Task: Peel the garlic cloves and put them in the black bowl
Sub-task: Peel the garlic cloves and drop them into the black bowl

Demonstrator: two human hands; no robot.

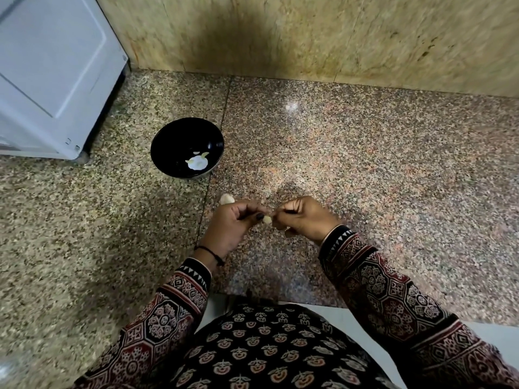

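Both hands meet above the speckled worktop [365,169], the left hand [234,223] and right hand [302,217] each with grip pinched on one clove [267,219] between them. Farther left, the bowl [179,136] holds pale garlic pieces [198,162].

The supporting surface is a polished speckled granite countertop [365,153] in brown, pink and grey tones, with a straight seam running front to back left of centre. A round glossy black bowl [179,141] stands on it toward the rear left, just beside the seam. A white appliance cabinet [50,74] occupies the rear left corner. A pale garlic piece [226,199] appears to lie near the seam, forward of the bowl.
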